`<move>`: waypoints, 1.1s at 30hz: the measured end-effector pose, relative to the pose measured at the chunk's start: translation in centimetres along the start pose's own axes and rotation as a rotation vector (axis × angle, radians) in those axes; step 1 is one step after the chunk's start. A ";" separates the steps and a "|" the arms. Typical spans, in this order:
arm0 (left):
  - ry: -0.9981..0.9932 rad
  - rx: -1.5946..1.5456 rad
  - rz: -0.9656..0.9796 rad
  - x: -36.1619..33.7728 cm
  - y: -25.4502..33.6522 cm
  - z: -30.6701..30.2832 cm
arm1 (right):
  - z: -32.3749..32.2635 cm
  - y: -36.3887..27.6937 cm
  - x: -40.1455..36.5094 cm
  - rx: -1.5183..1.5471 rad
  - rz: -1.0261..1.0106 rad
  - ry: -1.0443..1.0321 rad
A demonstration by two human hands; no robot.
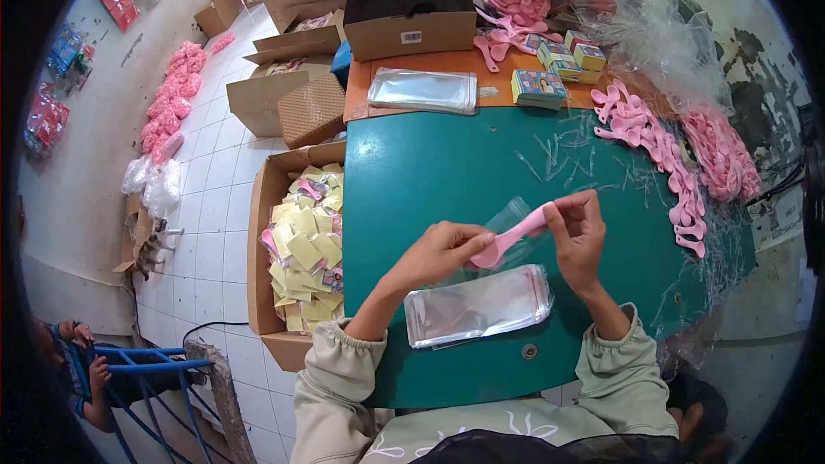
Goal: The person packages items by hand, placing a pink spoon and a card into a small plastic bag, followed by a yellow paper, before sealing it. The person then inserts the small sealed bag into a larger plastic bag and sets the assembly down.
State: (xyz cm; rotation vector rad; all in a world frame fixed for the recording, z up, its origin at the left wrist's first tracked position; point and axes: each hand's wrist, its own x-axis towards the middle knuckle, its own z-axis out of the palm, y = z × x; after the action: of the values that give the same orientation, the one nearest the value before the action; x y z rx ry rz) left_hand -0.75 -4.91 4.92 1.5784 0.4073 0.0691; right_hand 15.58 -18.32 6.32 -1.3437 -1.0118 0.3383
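- The floor tiles [206,249] are brightly lit.
- Glare is caught on the stacked plastic sleeves [479,305].
- Edges are bowed and blackened; lower-left detail is perhaps softened by blur.

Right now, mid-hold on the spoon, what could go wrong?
The clear bag at the pink spoon looks thin; it could crease or tear between the left hand and right hand.
The bag stack lies between the forearms; one might knock it askew.
Plastic slivers lie on the green table; one could cling to the bag.
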 end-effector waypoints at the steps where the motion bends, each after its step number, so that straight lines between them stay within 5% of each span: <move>1: -0.020 -0.003 0.058 0.3 -0.2 -0.4 | -0.1 -0.4 0.4 -0.029 -0.013 -0.046; 9: 0.070 -0.315 0.168 1.9 2.1 -2.0 | 0.7 -0.3 6.5 -0.082 -0.371 -0.580; 12: 0.119 -0.279 0.098 2.2 3.6 -3.2 | -2.3 3.9 14.3 -0.206 -0.138 -0.413; 15: 0.114 -0.241 0.038 2.7 4.4 -4.9 | -6.2 11.2 21.6 -0.711 0.096 -0.040; 18: 0.119 -0.222 0.038 3.2 4.6 -5.6 | -8.3 17.3 24.0 -1.170 0.024 -0.047; 21: 0.083 -0.166 0.025 3.4 3.4 -6.6 | -7.9 18.6 23.8 -1.257 -0.104 0.159; 25: 0.087 -0.163 0.014 3.8 2.1 -6.5 | -6.9 15.2 22.8 -1.092 -0.260 0.257; 30: 0.077 -0.179 0.009 3.9 2.1 -6.1 | -4.3 4.3 16.5 -0.591 -0.005 0.073; 33: 0.079 -0.208 0.008 4.2 1.6 -5.9 | -4.8 3.6 13.4 -0.425 0.213 -0.099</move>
State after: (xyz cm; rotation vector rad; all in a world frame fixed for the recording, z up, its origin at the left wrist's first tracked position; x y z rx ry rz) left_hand 1.81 2.00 6.01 1.3755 0.4411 0.1748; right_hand 27.89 -10.74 9.03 -1.8420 -1.0627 0.3646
